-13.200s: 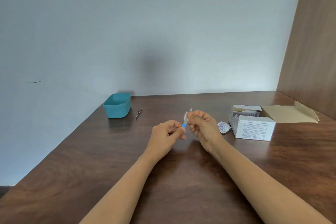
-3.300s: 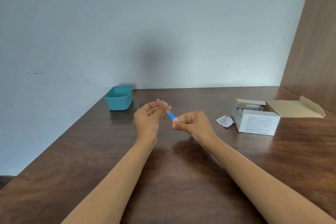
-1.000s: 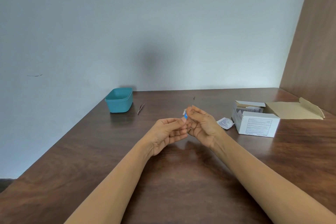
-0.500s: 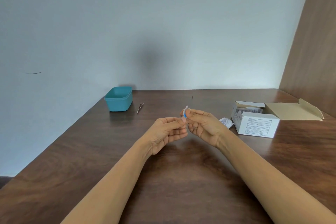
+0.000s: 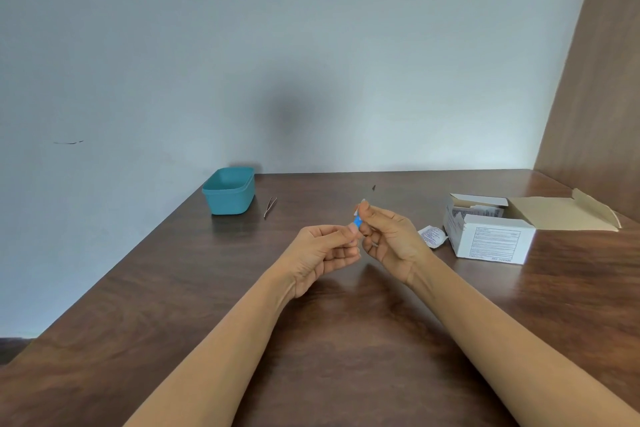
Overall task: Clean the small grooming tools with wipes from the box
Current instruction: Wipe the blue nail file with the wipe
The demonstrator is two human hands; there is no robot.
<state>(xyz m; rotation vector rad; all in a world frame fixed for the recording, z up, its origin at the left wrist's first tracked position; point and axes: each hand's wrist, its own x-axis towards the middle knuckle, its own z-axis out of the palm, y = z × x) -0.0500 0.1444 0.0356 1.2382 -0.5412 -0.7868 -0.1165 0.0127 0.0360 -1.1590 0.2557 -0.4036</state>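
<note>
1. Head view: you are holding both hands up over the middle of the table (image 5: 339, 340), close together, with the fingertips almost meeting.
2. Your left hand (image 5: 322, 253) is pinching the blue handle end of the small grooming tool (image 5: 357, 221) between thumb and forefinger. The palm is facing up and the other fingers are curling loosely.
3. Your right hand (image 5: 391, 239) is pinching a white wipe (image 5: 358, 207) around the upper part of that tool. Your fingers are hiding most of the wipe.
4. The tool is sitting tilted in the air above the table, touching only your hands. Its working end is too thin and blurred to make out.
5. The tweezers (image 5: 270, 207) are lying flat on the table at far left, just beside the teal container (image 5: 229, 191) and apart from it.
6. The wipe box (image 5: 491, 236) is sitting open on the right side of the table. Its flap (image 5: 561, 215) is lying back and packets are showing inside.
7. A torn packet (image 5: 432, 236) is lying on the table just beside the box's left side, between the box and your right hand.
</note>
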